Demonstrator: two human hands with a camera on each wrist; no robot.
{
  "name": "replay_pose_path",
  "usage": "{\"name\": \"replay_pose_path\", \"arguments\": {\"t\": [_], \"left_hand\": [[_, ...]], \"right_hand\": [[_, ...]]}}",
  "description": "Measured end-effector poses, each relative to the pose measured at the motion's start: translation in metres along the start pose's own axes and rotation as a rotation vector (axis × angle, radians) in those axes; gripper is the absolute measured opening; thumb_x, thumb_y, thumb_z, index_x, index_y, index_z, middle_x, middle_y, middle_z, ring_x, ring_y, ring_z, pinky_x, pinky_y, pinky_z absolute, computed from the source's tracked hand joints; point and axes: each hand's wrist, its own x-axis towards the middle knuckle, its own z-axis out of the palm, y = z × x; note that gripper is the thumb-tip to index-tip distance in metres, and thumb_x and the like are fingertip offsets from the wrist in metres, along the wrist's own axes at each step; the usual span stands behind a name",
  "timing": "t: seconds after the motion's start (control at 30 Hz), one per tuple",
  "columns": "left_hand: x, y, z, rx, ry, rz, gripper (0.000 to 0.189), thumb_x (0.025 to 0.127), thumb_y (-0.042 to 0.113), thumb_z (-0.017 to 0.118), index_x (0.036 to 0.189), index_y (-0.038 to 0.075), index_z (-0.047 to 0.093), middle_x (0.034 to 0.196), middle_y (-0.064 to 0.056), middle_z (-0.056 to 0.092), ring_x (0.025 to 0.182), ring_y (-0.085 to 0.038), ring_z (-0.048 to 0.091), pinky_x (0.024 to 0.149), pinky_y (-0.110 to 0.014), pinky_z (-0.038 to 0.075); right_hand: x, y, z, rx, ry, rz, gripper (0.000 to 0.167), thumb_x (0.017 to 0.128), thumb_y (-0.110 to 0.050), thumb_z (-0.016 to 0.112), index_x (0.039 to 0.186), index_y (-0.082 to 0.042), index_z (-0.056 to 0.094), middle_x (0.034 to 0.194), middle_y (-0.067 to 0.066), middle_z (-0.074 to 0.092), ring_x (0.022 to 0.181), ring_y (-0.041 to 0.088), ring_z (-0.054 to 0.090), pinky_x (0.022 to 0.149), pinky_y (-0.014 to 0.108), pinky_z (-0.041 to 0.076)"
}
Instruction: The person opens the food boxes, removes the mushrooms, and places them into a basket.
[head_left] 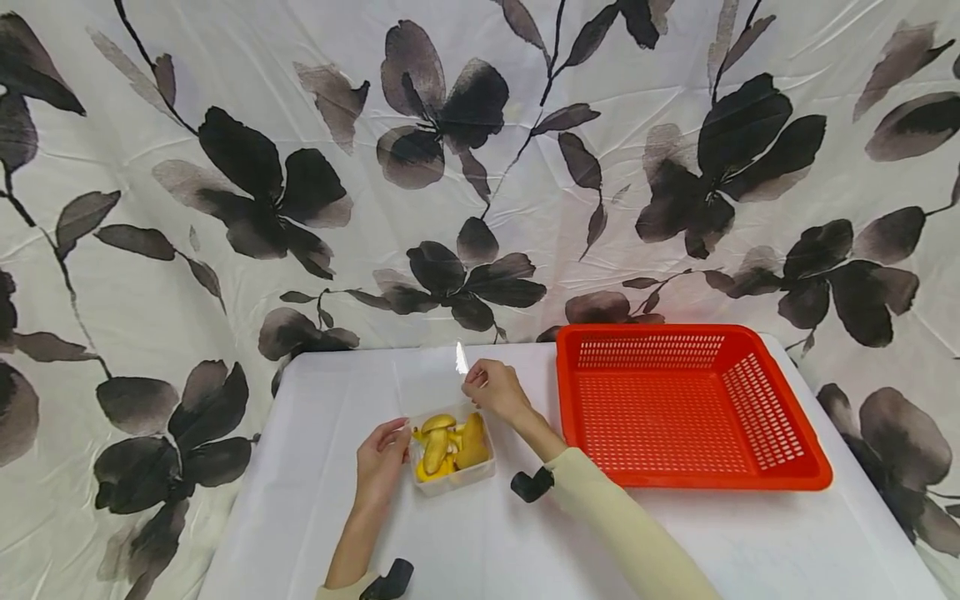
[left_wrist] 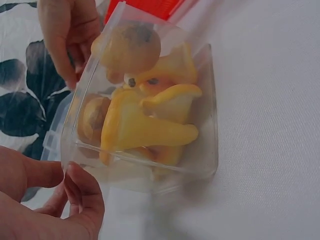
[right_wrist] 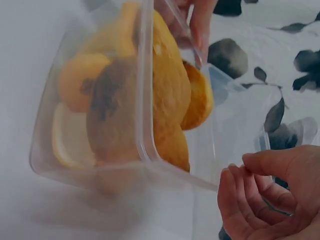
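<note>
A clear plastic box (head_left: pixel 459 482) stands on the white table, holding several yellow, mushroom-shaped pieces (left_wrist: pixel 145 125) and brownish-yellow lumpy ones (right_wrist: pixel 117 107) with dark patches. My left hand (head_left: pixel 382 462) is at the box's left side, thumb and fingers pinching its rim. Behind the box, its clear lid (right_wrist: pixel 235 112) stands raised, seen in the head view mostly as a bright glint. At the far right corner, my right hand (head_left: pixel 497 390) pinches the lid's edge between thumb and fingertips. Whether the lid is joined to the box is hard to tell.
A red perforated plastic basket (head_left: pixel 693 479) stands on the table to the right of the box, close to my right forearm. A white cloth with dark flowers (head_left: pixel 450 200) hangs behind the white-covered table (head_left: pixel 315 400).
</note>
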Motion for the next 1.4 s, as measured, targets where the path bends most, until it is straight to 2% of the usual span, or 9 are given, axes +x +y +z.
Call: {"name": "replay_pose_path", "arguments": {"t": [0.1, 0.27, 0.4, 0.63, 0.8, 0.9, 1.13, 1.27, 1.4], "left_hand": [[0.000, -0.001, 0.000, -0.006, -0.007, -0.002, 0.031, 0.104, 0.014, 0.060, 0.131, -0.003, 0.063, 0.109, -0.016, 0.063, 0.082, -0.021, 0.060, 0.067, -0.015, 0.051], [0.001, -0.002, 0.001, -0.012, -0.009, -0.003, 0.031, 0.105, 0.014, 0.060, 0.131, -0.002, 0.063, 0.108, -0.017, 0.063, 0.083, -0.020, 0.060, 0.067, -0.015, 0.051], [0.001, -0.002, 0.000, -0.010, -0.009, -0.008, 0.031, 0.105, 0.013, 0.059, 0.132, -0.002, 0.062, 0.105, -0.013, 0.062, 0.084, -0.021, 0.059, 0.068, -0.015, 0.051], [0.002, -0.003, -0.002, -0.017, -0.015, -0.009, 0.032, 0.105, 0.015, 0.060, 0.132, -0.002, 0.062, 0.107, -0.015, 0.063, 0.085, -0.021, 0.060, 0.068, -0.015, 0.051], [0.000, -0.002, -0.002, -0.042, -0.024, 0.007, 0.034, 0.105, 0.015, 0.061, 0.132, -0.005, 0.061, 0.111, -0.020, 0.063, 0.082, -0.017, 0.060, 0.068, -0.016, 0.051], [-0.001, -0.002, -0.002, -0.049, -0.029, 0.007, 0.035, 0.105, 0.016, 0.061, 0.133, -0.005, 0.061, 0.112, -0.021, 0.063, 0.081, -0.014, 0.060, 0.067, -0.016, 0.051], [-0.002, -0.002, -0.002, -0.041, -0.034, 0.005, 0.035, 0.105, 0.018, 0.061, 0.134, -0.003, 0.060, 0.111, -0.016, 0.063, 0.082, -0.014, 0.058, 0.069, -0.018, 0.052], [-0.002, -0.002, -0.002, -0.027, -0.032, 0.005, 0.033, 0.105, 0.017, 0.060, 0.133, -0.002, 0.061, 0.107, -0.011, 0.062, 0.082, -0.014, 0.057, 0.072, -0.019, 0.052], [-0.002, -0.002, -0.001, -0.026, -0.032, 0.007, 0.033, 0.106, 0.018, 0.060, 0.133, -0.001, 0.061, 0.109, -0.013, 0.063, 0.084, -0.015, 0.058, 0.073, -0.020, 0.052]], "right_hand": [[-0.008, -0.004, 0.002, -0.047, -0.055, -0.042, 0.007, 0.093, -0.006, 0.074, 0.091, -0.002, 0.068, 0.078, 0.005, 0.067, 0.066, 0.014, 0.062, 0.059, 0.021, 0.051], [-0.021, -0.009, 0.006, -0.143, -0.170, -0.132, 0.004, 0.095, -0.007, 0.072, 0.096, -0.003, 0.071, 0.087, 0.005, 0.069, 0.079, 0.016, 0.062, 0.072, 0.023, 0.054], [-0.029, -0.010, 0.012, -0.185, -0.244, -0.168, 0.007, 0.096, -0.008, 0.073, 0.100, -0.002, 0.072, 0.093, 0.006, 0.071, 0.083, 0.016, 0.063, 0.074, 0.023, 0.055], [-0.038, -0.010, 0.025, -0.257, -0.199, -0.208, 0.015, 0.095, -0.007, 0.074, 0.106, 0.002, 0.070, 0.100, 0.012, 0.073, 0.085, 0.017, 0.065, 0.073, 0.022, 0.054], [-0.042, -0.011, 0.035, -0.353, -0.164, -0.187, 0.021, 0.095, -0.012, 0.076, 0.110, 0.001, 0.070, 0.099, 0.011, 0.073, 0.084, 0.017, 0.061, 0.074, 0.025, 0.052], [-0.045, -0.012, 0.039, -0.366, -0.133, -0.178, 0.023, 0.094, -0.016, 0.077, 0.110, 0.000, 0.070, 0.098, 0.011, 0.072, 0.086, 0.020, 0.060, 0.076, 0.029, 0.052], [-0.047, -0.010, 0.042, -0.198, -0.118, -0.199, 0.023, 0.095, -0.015, 0.076, 0.113, -0.001, 0.072, 0.099, 0.013, 0.068, 0.091, 0.027, 0.063, 0.076, 0.026, 0.051], [-0.046, -0.007, 0.043, -0.066, -0.136, -0.186, 0.021, 0.095, -0.010, 0.074, 0.113, 0.000, 0.070, 0.106, 0.013, 0.069, 0.095, 0.025, 0.066, 0.084, 0.027, 0.056], [-0.043, -0.005, 0.041, 0.029, -0.141, -0.171, 0.019, 0.094, -0.007, 0.075, 0.111, 0.000, 0.068, 0.109, 0.013, 0.071, 0.098, 0.027, 0.070, 0.088, 0.031, 0.058]]}}
